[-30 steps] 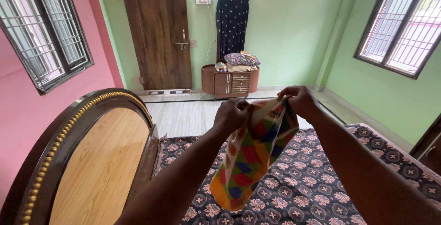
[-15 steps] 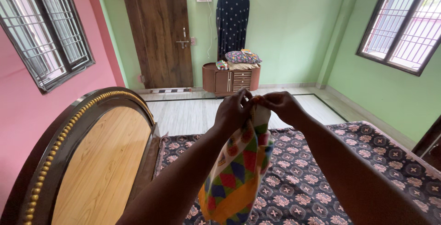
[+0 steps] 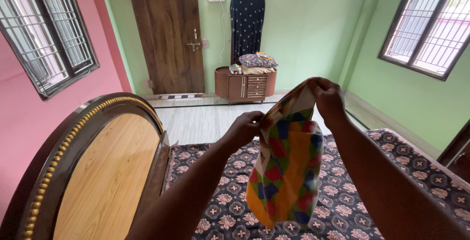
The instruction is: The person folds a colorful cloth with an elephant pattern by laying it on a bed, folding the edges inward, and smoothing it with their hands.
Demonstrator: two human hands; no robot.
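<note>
Both the left hand (image 3: 243, 126) and the right hand (image 3: 327, 96) pinch the top edge of the patchwork cloth (image 3: 286, 164), hanging above the patterned bedspread (image 3: 391, 171), so a loosened pinch would likely drop it in a crumpled heap.

Both forearms are bare up to the picture edge, with no sleeves visible. The left hand (image 3: 243, 128) and the right hand (image 3: 327, 97) carry no rings, watch or gloves.
</note>
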